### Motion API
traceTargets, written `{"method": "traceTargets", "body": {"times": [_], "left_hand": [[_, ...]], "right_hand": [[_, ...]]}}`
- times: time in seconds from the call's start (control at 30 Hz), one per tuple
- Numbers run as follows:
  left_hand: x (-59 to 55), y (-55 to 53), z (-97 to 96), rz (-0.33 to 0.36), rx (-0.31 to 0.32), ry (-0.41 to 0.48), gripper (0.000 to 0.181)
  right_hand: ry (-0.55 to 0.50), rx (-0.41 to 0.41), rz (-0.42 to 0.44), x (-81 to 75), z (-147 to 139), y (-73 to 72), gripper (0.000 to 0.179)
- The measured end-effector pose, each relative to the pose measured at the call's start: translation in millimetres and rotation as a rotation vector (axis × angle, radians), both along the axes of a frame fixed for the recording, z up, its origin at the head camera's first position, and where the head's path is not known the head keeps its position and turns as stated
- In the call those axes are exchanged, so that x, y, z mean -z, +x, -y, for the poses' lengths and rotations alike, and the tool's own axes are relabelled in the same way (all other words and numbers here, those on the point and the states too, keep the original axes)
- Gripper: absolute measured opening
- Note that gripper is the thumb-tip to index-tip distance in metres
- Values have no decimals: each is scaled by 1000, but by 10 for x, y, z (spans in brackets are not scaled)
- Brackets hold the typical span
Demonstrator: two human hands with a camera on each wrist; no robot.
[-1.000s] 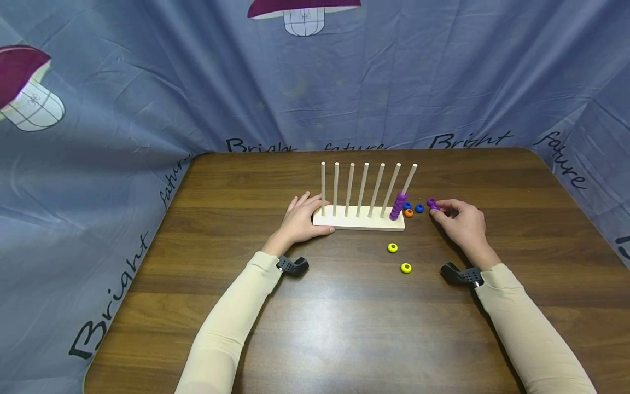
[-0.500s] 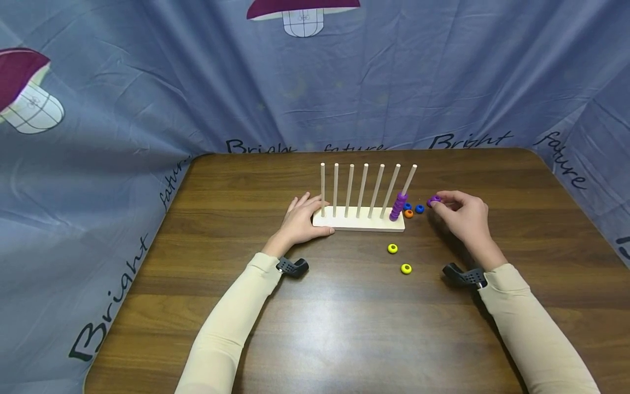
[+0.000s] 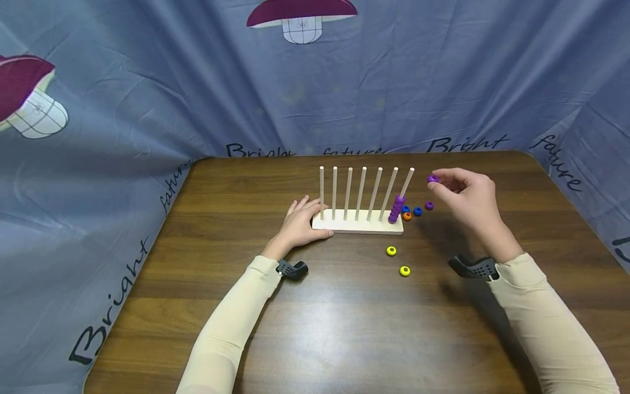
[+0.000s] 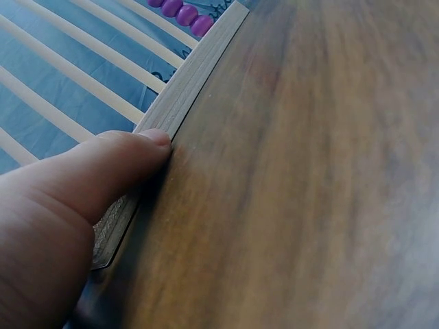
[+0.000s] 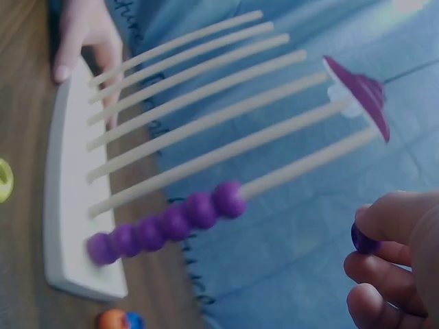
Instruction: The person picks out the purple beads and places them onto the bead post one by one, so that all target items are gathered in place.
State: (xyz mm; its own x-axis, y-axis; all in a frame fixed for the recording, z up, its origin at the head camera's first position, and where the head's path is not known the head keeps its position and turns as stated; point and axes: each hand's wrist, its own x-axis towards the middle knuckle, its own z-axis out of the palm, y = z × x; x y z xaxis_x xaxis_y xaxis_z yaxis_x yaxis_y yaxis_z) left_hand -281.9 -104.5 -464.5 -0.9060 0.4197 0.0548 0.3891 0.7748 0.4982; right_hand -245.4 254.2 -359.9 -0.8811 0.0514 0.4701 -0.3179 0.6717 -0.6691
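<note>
A pale wooden peg rack (image 3: 356, 223) with several upright pegs stands on the table. Its rightmost peg carries a stack of purple beads (image 3: 396, 210); the other pegs are bare. My left hand (image 3: 298, 224) grips the rack's left end, its thumb along the front edge, as the left wrist view also shows. Raised off the table to the right of the rack, my right hand (image 3: 470, 200) pinches one purple bead (image 3: 432, 179) between thumb and index finger. In the right wrist view the held bead (image 5: 363, 240) is a little away from the loaded peg's tip.
Close to the rack's right end lie two blue beads (image 3: 417, 212), an orange bead (image 3: 407, 216) and a loose purple bead (image 3: 429, 206). Two yellow beads (image 3: 391, 251) lie nearer the front. A blue printed curtain (image 3: 315, 98) hangs behind the wooden table (image 3: 344, 328).
My right hand has picked a purple bead off the table and lifted it, leaving another purple bead behind. The left hand has stayed on the rack.
</note>
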Motion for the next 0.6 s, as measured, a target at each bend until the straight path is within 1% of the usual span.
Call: {"method": "traceTargets", "body": {"times": [0.13, 0.3, 0.47, 0.6], "left_hand": [[-7, -1, 4, -3, 1, 3, 71], [-5, 1, 3, -3, 3, 0, 71], [8, 4, 3, -7, 6, -3, 72], [22, 5, 4, -17, 8, 0, 72]], "right_hand": [[-8, -31, -30, -174, 54, -2, 22], [17, -62, -74, -328, 119, -7, 21], [41, -104, -98, -424, 188, -3, 20], [50, -126, -102, -457, 227, 1, 19]]}}
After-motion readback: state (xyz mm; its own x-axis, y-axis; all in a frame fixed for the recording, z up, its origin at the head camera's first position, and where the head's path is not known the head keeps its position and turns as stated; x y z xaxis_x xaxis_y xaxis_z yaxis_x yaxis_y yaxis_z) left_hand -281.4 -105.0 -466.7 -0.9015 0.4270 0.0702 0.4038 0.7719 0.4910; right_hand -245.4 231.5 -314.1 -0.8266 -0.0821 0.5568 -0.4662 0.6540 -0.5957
